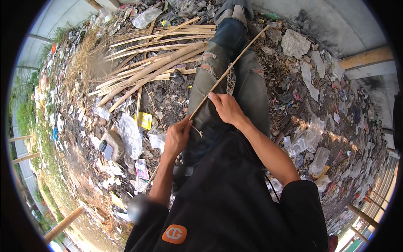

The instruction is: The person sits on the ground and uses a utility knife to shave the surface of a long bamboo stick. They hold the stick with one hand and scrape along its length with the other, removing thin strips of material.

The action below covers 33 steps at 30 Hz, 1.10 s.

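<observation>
A long thin bamboo strip (241, 56) runs slantwise over my legs, from the far right down to my hands. My left hand (177, 136) is closed round its nearer part, fingers wrapped. Further along, my right hand (227, 109) grips the same strip with the thumb pressed on top; its other fingers are mostly hidden beneath. A thin curled sliver (197, 131) dangles beside my left hand. My torn dark trousers (252, 94) lie stretched out under the strip.
Split bamboo strips and thicker poles (155, 67) lie piled to the left of my legs. Litter covers the ground, with a stone (113, 143) on the left, a concrete lump (295, 43) far right and a clear plastic container (319, 160) at right. Grey walls (331, 21) stand behind.
</observation>
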Each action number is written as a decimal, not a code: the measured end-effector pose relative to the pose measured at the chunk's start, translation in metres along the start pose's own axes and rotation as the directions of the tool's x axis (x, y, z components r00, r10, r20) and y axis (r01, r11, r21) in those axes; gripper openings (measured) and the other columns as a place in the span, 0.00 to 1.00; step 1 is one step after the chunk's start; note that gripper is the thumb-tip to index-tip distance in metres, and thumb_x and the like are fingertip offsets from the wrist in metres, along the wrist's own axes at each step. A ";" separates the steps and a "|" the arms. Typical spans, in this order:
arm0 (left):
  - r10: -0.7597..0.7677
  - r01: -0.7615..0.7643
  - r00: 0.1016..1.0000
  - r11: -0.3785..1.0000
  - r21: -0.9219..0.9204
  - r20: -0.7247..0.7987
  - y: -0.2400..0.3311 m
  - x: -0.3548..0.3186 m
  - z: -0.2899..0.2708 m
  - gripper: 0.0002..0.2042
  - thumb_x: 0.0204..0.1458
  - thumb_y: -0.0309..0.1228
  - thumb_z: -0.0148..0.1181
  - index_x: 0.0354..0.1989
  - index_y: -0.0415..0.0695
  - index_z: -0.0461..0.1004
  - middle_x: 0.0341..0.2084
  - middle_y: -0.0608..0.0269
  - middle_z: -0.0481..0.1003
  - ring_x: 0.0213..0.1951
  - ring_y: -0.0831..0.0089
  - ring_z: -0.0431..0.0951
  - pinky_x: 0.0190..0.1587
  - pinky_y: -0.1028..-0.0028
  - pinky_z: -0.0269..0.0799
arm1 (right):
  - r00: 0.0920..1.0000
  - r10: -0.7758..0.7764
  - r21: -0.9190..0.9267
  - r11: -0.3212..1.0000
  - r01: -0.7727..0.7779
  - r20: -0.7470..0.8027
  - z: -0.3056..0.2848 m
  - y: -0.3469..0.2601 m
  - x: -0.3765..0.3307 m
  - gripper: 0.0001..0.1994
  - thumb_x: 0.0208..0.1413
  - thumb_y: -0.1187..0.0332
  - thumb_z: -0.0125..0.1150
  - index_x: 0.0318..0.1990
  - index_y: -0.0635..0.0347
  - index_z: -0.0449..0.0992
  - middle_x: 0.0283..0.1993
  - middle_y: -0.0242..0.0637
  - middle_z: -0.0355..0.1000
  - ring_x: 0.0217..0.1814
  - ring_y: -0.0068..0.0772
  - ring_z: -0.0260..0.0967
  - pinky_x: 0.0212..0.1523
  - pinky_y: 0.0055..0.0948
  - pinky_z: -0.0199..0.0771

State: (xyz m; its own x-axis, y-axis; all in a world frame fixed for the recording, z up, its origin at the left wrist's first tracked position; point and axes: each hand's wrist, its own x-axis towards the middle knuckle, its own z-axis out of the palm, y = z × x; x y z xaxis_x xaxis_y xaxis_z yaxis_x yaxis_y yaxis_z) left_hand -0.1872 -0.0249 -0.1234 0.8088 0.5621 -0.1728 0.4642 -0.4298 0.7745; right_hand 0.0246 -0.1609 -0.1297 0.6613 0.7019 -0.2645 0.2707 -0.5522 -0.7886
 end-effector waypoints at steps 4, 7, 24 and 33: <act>-0.042 0.043 0.998 0.999 -0.018 0.038 0.002 -0.004 -0.002 0.16 0.67 0.33 0.60 0.59 0.39 0.80 0.39 0.34 0.82 0.40 0.51 0.87 0.43 0.62 0.78 | 0.964 0.068 -0.152 0.982 -0.110 -0.256 -0.038 0.012 0.027 0.32 0.75 0.43 0.42 0.34 0.63 0.80 0.30 0.58 0.78 0.40 0.68 0.77 0.40 0.60 0.75; -0.126 0.126 0.989 0.992 0.007 0.081 0.010 -0.001 -0.004 0.16 0.67 0.33 0.60 0.59 0.39 0.80 0.40 0.33 0.82 0.43 0.51 0.87 0.45 0.62 0.78 | 0.965 0.010 -0.265 0.961 -0.083 -0.264 -0.019 0.013 0.024 0.30 0.75 0.44 0.42 0.34 0.62 0.79 0.29 0.57 0.78 0.38 0.69 0.76 0.39 0.60 0.76; 0.023 -0.023 0.999 1.000 -0.007 0.023 -0.005 0.007 -0.001 0.18 0.67 0.36 0.60 0.58 0.38 0.80 0.35 0.32 0.81 0.41 0.48 0.87 0.44 0.61 0.78 | 0.990 0.022 -0.240 0.969 -0.055 -0.138 -0.011 0.006 0.012 0.32 0.75 0.43 0.41 0.34 0.63 0.80 0.33 0.58 0.80 0.40 0.69 0.79 0.43 0.60 0.79; 0.009 -0.009 1.000 1.000 0.002 0.022 0.007 0.012 0.001 0.16 0.67 0.35 0.60 0.55 0.35 0.80 0.28 0.34 0.79 0.31 0.48 0.84 0.37 0.61 0.75 | 0.998 0.046 -0.267 0.963 -0.035 0.037 0.013 -0.018 -0.018 0.31 0.75 0.44 0.42 0.34 0.62 0.81 0.34 0.61 0.80 0.42 0.69 0.79 0.44 0.60 0.79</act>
State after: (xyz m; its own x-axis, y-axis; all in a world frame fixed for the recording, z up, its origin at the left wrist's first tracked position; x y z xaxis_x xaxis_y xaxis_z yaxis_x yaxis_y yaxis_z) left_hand -0.1738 -0.0213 -0.1204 0.8207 0.5425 -0.1793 0.4577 -0.4364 0.7746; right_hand -0.0015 -0.1579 -0.1173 0.6471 0.6915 -0.3210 0.4242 -0.6765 -0.6021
